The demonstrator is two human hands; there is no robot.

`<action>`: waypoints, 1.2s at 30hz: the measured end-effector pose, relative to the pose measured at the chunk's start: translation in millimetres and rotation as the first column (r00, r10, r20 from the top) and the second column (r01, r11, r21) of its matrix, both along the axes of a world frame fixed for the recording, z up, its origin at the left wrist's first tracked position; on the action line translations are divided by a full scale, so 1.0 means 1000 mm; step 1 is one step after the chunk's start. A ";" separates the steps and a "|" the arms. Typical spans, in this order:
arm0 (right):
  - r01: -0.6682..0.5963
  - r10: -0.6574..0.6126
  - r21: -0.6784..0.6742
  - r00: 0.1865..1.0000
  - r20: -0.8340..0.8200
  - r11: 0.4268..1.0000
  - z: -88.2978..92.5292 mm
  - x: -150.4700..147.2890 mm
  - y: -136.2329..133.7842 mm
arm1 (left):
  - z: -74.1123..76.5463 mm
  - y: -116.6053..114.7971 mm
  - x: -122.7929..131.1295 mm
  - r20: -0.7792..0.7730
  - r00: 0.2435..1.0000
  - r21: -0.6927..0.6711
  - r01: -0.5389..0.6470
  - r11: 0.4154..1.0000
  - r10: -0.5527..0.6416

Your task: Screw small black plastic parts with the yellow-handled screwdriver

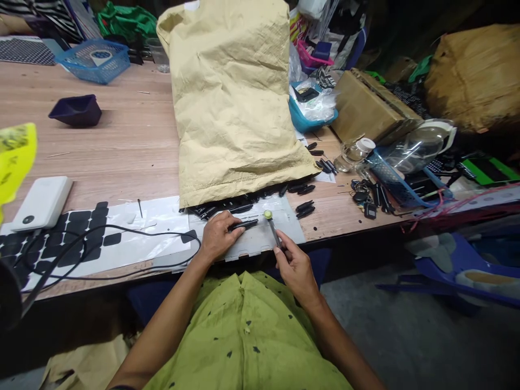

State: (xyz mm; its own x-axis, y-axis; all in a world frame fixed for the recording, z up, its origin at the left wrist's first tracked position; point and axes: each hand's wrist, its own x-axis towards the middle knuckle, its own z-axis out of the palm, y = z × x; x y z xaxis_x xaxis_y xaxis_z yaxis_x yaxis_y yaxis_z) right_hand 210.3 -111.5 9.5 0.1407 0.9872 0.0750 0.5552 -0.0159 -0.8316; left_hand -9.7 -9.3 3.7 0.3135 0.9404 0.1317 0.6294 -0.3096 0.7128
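Observation:
My left hand (219,234) pinches a slim black piece (248,222) and holds it low over a grey-white board (254,241) at the table's front edge. A small hammer (273,228) with a round yellow-green head and a dark handle is gripped in my right hand (296,266). Its head is raised just right of the slim piece, apart from it. Many similar black pieces (239,208) lie heaped behind my left hand, partly hidden under a big tan paper bag (238,103). Several more black pieces (305,208) lie on the table to the right.
At left, a white power bank (43,203) with a black cable (142,232) lies by a sheet of black stickers (83,230). Farther back are a dark tray (76,111) and a blue basket (97,62). A cardboard box (368,108) and a jar (355,154) stand at right.

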 end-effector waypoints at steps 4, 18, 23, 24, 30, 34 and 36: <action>0.059 -0.059 -0.058 0.998 -0.001 0.997 -0.003 0.004 0.000 | 0.001 0.000 -0.001 -0.025 1.000 0.005 0.015 1.000 -0.015; 0.024 -0.032 0.035 0.974 0.225 0.999 -0.005 -0.005 0.007 | 0.007 -0.049 -0.011 -0.074 0.911 0.144 0.412 0.900 -0.405; 0.024 -0.030 0.032 0.980 0.196 0.999 -0.006 -0.005 0.007 | 0.008 -0.068 -0.007 -0.290 0.873 0.146 0.446 0.883 -0.393; 0.023 -0.028 0.030 0.982 0.188 0.999 -0.006 -0.005 0.007 | 0.008 -0.069 -0.006 -0.307 0.869 0.142 0.445 0.884 -0.388; 0.027 -0.031 0.027 0.986 0.162 0.999 -0.009 -0.005 0.008 | 0.010 -0.056 -0.002 -0.123 0.963 0.162 0.259 0.952 -0.241; 0.037 -0.043 0.042 0.986 0.158 0.998 -0.011 -0.006 0.009 | 0.015 -0.024 0.001 -0.052 0.992 0.155 -0.106 0.982 0.115; 0.039 -0.046 0.047 0.986 0.160 0.998 -0.012 -0.007 0.010 | 0.016 -0.005 0.004 -0.112 0.969 0.145 -0.203 0.968 0.219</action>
State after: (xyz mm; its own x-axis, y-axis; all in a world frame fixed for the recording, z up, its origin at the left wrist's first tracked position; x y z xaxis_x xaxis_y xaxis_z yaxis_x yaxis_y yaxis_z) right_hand 203.7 -101.9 -2.9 0.1649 0.9759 0.1428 0.6815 -0.0080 -0.7318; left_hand -5.5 -14.2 19.5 0.1319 0.9641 0.2305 0.7729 -0.2456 0.5851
